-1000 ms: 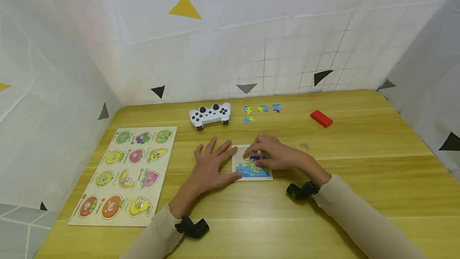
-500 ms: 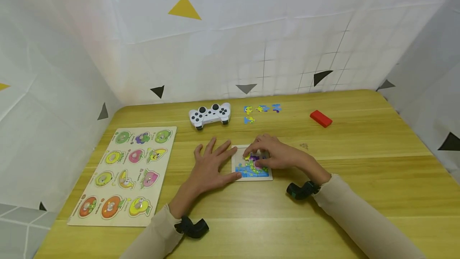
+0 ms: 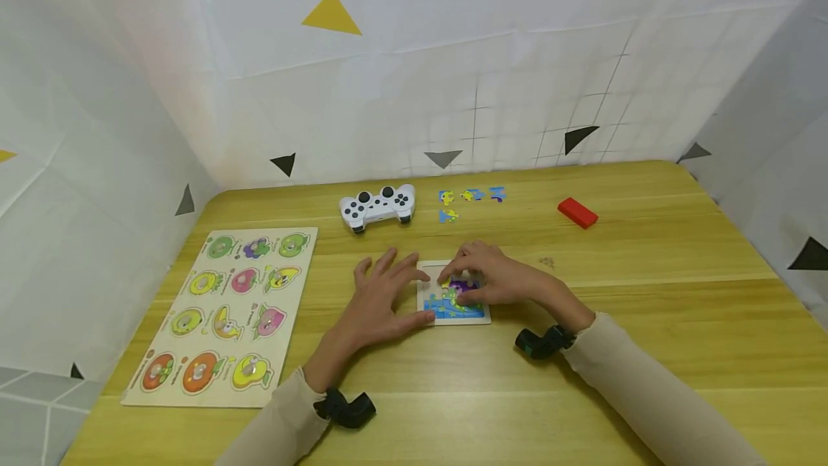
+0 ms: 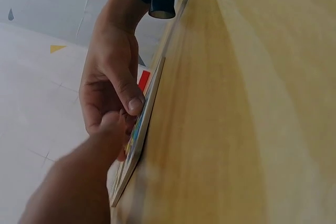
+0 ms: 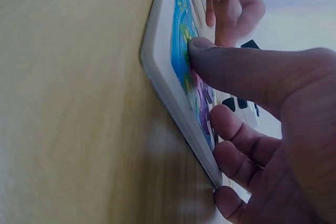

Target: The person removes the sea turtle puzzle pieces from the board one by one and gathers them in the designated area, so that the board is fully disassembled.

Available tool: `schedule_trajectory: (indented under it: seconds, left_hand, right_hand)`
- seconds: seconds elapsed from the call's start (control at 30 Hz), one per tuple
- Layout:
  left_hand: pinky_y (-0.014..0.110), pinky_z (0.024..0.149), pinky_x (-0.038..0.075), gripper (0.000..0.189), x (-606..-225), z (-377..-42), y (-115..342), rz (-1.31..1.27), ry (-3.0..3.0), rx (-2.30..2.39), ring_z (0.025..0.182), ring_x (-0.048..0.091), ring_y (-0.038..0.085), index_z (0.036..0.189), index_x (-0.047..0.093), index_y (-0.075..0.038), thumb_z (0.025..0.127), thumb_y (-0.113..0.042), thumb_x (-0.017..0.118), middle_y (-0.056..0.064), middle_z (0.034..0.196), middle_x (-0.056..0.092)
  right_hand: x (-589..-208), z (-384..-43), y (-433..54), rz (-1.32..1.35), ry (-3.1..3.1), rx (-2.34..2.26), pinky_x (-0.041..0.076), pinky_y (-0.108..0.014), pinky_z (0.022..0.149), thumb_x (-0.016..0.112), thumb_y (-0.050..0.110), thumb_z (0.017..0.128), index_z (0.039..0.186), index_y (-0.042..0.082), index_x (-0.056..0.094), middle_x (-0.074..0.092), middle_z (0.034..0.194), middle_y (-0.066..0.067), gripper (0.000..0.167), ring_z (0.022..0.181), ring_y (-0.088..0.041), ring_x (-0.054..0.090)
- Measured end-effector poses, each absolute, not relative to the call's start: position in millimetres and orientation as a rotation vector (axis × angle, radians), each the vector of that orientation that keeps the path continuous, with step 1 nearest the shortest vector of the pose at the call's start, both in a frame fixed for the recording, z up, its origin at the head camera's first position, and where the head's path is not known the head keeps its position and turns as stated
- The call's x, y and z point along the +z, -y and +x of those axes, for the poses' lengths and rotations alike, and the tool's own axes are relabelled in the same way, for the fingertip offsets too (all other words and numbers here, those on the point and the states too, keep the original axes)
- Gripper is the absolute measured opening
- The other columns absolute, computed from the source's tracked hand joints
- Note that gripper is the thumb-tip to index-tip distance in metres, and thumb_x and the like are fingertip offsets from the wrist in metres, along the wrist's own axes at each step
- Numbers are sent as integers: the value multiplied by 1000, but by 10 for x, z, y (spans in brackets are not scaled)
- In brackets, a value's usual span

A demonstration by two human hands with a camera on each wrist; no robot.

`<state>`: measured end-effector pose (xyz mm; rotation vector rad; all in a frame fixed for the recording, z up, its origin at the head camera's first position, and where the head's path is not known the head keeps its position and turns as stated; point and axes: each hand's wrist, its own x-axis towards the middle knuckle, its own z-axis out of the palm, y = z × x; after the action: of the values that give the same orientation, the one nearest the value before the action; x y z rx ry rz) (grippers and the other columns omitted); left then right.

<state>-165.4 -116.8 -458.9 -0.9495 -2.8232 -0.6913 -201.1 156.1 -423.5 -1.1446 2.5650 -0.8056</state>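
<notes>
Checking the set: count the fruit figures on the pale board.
12 fruit figures: four rows of three on the pale board, left of the left hand; none hidden.

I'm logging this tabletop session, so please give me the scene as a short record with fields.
Surface: yellowish wood-grain table
Workpiece: rectangular white-framed jigsaw tray, partly filled
Left hand: fingers spread, thumb at tray's near left corner
Right hand: over the tray, thumb touching inserted pieces; grip unclear
Loose: small multicoloured jigsaw pieces beyond tray
Also beyond: white game controller, red rectangular block
Left side: pale flat board bearing colourful fruit shapes
</notes>
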Motion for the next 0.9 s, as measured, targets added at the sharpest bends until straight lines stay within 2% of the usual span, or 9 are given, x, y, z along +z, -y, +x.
schedule_trajectory:
  seconds: [0.1,0.2,0.3,0.43,0.67,0.9]
  left_hand:
    - [68,115,14,48,-4572,-1656,1198,-1101,2771,-748,155,24,40,126,66,-39,86,-65,66,5,163,42]
    - [69,116,14,48,-4551,-1650,1228,-1240,2761,-688,156,21,43,132,66,-42,88,-62,64,9,164,38]
    - [71,116,13,50,-4538,-1637,1240,-1323,2777,-582,156,16,45,139,59,-46,91,-61,60,11,168,31]
    - [71,116,11,53,-4536,-1622,1233,-1344,2800,-518,157,12,46,143,55,-48,92,-64,58,13,170,25]
    - [71,117,11,56,-4537,-1610,1233,-1339,2809,-509,157,9,47,144,52,-50,91,-67,58,13,170,22]
    - [71,116,12,65,-4547,-1613,1233,-1343,2795,-480,157,10,48,145,51,-50,85,-72,63,14,170,23]
  right_hand:
    - [-4234,-2014,-1574,-1153,-2563,-812,35,-36,87,80,24,89,122,27,73,62,106,2,34,100,-17,49]
    - [-4238,-2022,-1588,-1156,-2564,-811,35,-35,85,79,23,89,122,27,73,62,106,2,34,100,-17,49]
    - [-4246,-2032,-1595,-1149,-2567,-806,35,-35,85,79,23,90,122,27,73,62,107,3,34,100,-16,49]
    - [-4240,-2035,-1592,-1144,-2572,-790,35,-34,85,79,23,90,123,28,73,62,107,2,34,100,-16,49]
    - [-4238,-2036,-1590,-1130,-2571,-792,36,-35,86,79,22,90,122,28,73,62,107,4,34,102,-17,50]
    - [-4227,-2028,-1590,-1133,-2569,-811,33,-36,84,80,20,88,121,27,72,62,104,3,34,100,-17,49]
